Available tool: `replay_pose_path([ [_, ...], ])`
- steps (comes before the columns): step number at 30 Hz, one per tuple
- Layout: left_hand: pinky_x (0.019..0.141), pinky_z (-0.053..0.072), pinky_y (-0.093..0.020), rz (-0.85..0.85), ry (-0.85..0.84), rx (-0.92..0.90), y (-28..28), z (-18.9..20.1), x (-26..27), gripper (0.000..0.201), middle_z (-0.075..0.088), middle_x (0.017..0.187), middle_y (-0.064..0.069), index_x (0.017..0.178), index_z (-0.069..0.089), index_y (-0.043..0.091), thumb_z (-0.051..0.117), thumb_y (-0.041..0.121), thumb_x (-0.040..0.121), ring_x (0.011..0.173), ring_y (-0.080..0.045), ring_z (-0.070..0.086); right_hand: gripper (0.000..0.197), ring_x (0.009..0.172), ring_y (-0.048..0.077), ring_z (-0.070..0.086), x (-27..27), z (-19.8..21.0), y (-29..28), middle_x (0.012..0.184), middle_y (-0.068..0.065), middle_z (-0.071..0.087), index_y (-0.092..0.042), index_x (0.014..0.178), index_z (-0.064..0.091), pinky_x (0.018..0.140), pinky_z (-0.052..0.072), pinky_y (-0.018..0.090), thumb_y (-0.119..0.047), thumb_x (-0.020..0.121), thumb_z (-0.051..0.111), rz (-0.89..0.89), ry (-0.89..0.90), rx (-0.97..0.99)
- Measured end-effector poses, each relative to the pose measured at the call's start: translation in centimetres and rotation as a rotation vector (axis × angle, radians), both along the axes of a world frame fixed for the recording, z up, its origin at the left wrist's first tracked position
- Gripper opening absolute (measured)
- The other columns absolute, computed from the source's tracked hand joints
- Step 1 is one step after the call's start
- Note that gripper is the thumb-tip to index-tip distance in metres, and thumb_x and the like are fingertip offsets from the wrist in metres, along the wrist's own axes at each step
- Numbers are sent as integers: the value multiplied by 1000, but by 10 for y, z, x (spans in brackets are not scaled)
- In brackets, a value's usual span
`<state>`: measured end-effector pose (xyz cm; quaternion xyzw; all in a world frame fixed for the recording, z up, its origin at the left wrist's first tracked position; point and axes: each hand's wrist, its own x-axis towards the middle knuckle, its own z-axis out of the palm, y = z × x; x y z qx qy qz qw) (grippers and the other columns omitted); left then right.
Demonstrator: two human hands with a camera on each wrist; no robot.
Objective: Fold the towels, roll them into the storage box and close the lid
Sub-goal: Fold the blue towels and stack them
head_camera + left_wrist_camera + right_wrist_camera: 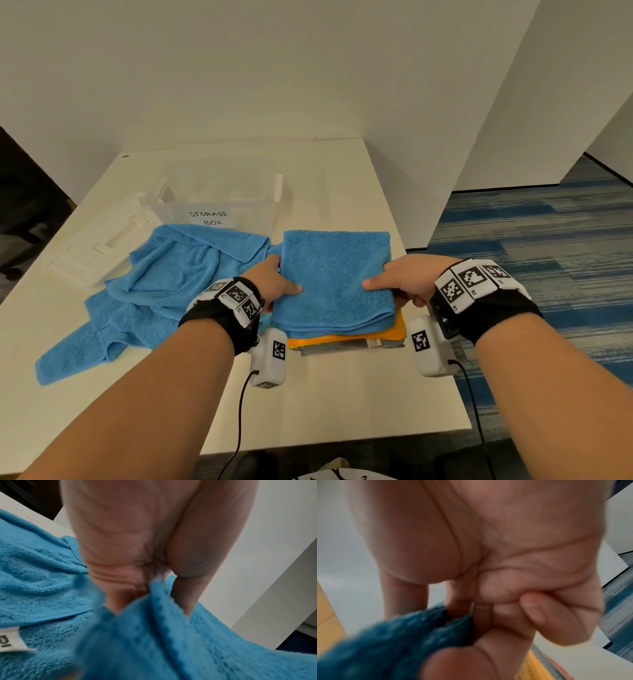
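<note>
I see a cream table [342, 404] lower centre, white walls [239, 68] across the top, blue striped carpet [548, 246] at right.

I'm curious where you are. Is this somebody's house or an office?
Probably an office, not a home: a plain white table set against bare white partition walls, and striped blue carpet like offices have.

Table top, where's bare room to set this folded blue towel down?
Bare table lies near the front edge, between the forearms, and behind the folded blue towel, right of the storage box. The left is crowded: crumpled blue towel and lid.
</note>
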<state>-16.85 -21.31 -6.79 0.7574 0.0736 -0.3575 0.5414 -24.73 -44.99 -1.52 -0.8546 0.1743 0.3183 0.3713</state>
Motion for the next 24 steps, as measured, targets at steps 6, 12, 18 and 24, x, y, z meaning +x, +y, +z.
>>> replay_pose_path([
  [6, 91, 50, -56, 35, -1, -35, -4, 10, -8, 58, 59, 125, -12, 129, 46, 13, 71, -5, 80, 112, -34, 60, 35, 58, 10, 48, -2, 4, -13, 72, 1, 55, -9, 97, 55, 41, 35, 10, -44, 94, 53, 20, -83, -106],
  [12, 90, 51, -56, 42, 9, -36, -2, 7, -7, 56, 58, 125, -14, 129, 45, 10, 69, -7, 81, 111, -35, 60, 30, 73, 17, 55, -6, -9, -16, 91, 7, 62, -12, 108, 62, 60, 45, 25, -31, 86, 69, -98, -38, 94],
  [18, 81, 57, -48, -23, -12, 80, 1, 11, -9, 57, 61, 120, -12, 125, 44, 11, 76, 5, 79, 100, -29, 65, 16, 62, 11, 61, -6, -11, -19, 84, 4, 65, -13, 83, 58, 49, 49, 20, -22, 85, 71, -33, -8, -117],
  [24, 97, 44, -41, -160, -660, 553, -1, 25, -6, 95, 41, 130, -14, 138, 29, 23, 85, 40, 64, 119, -31, 44, 25, 90, 22, 57, 2, -3, -11, 107, 6, 54, -13, 105, 56, 70, 46, 29, -33, 89, 60, -176, -485, -441],
])
